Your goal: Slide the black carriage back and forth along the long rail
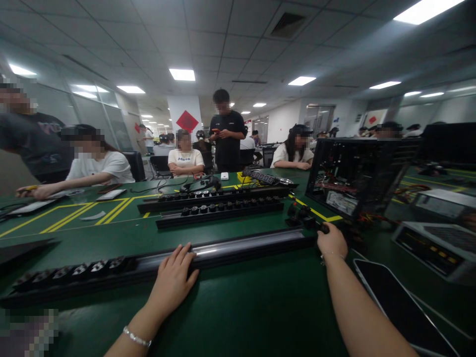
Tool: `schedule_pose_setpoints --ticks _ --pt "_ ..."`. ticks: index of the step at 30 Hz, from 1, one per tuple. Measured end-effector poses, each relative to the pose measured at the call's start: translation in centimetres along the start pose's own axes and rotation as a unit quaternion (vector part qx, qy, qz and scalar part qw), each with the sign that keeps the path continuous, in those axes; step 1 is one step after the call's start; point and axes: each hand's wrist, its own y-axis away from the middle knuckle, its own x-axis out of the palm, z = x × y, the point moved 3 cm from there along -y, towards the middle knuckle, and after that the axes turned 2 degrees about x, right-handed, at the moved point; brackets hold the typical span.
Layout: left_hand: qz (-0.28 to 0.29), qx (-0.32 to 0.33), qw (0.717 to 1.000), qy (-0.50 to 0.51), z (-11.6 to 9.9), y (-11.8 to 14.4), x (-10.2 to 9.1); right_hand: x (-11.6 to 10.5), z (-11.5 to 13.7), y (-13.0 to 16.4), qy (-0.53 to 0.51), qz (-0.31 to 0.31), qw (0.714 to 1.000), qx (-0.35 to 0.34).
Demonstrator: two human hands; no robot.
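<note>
Fingers point(182, 258) of your left hand point(173, 282) lie spread flat on the strip point(230, 250); your right hand point(332, 241) curls pinching its far end, by the plug point(325, 228). You're steadying it on the worktop point(260, 307); next likely needs firm hold-down while working that end.

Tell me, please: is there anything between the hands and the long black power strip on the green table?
Nothing visible. The left hand already lies flat on the long power strip, fingers over its smooth middle section. The right hand is at the strip's right end, apparently touching it, though its fingers are hidden from the camera.
</note>
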Motion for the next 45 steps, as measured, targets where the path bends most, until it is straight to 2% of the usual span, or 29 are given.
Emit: schedule_pose_setpoints --ticks 3,5,7,9,13,15,17,20,22,26,29,34,39,45 --pt "-0.019 -0.006 1.0 0.006 0.4 -0.2 -0.6 0.1 0.1 0.3 0.03 0.029 0.999 -0.016" --pt "-0.056 -0.035 0.998 -0.025 1.3 -0.3 -1.5 0.3 0.1 0.5 0.046 0.042 0.998 -0.017" --pt "-0.104 -0.107 0.986 -0.07 2.9 -0.1 -2.6 0.3 0.1 0.5 0.056 0.043 0.997 -0.005" --pt "-0.128 -0.198 0.967 -0.1 5.1 0.5 -3.6 0.2 0.2 0.6 0.059 0.033 0.998 -0.005" --pt "-0.098 -0.333 0.933 -0.096 9.7 2.0 -4.1 -0.8 0.5 1.1 0.07 0.01 0.997 -0.015" --pt "-0.069 -0.371 0.922 -0.088 11.4 2.5 -3.8 -1.6 0.7 1.5 0.084 -0.02 0.996 -0.019" --pt "-0.046 -0.374 0.923 -0.08 12.4 2.8 -3.4 -2.3 1.2 2.0 0.1 -0.062 0.992 -0.035" --pt "-0.038 -0.364 0.928 -0.073 12.7 2.6 -3.1 -2.7 2.8 3.4 0.103 -0.107 0.984 -0.099" --pt "-0.04 -0.365 0.928 -0.063 12.5 2.5 -3.1 -2.3 4.5 4.8 0.095 -0.118 0.975 -0.165" --pt "-0.077 -0.389 0.916 -0.059 11.8 2.6 -3.5 0.0 8.0 8.4 0.078 -0.05 0.95 -0.298" --pt "-0.1 -0.383 0.916 -0.058 11.4 2.7 -3.6 1.8 9.3 10.5 0.065 0.023 0.929 -0.363" --pt "-0.079 -0.382 0.92 -0.038 11.2 2.6 -3.3 3.0 9.4 11.2 0.076 0.115 0.915 -0.38" --pt "-0.058 -0.374 0.925 -0.039 11.4 2.5 -3.3 2.6 9.6 10.9 0.085 0.138 0.914 -0.372" --pt "-0.035 -0.357 0.928 -0.096 10.9 2.4 -4.0 2.6 9.7 11.1 0.087 0.139 0.916 -0.367"
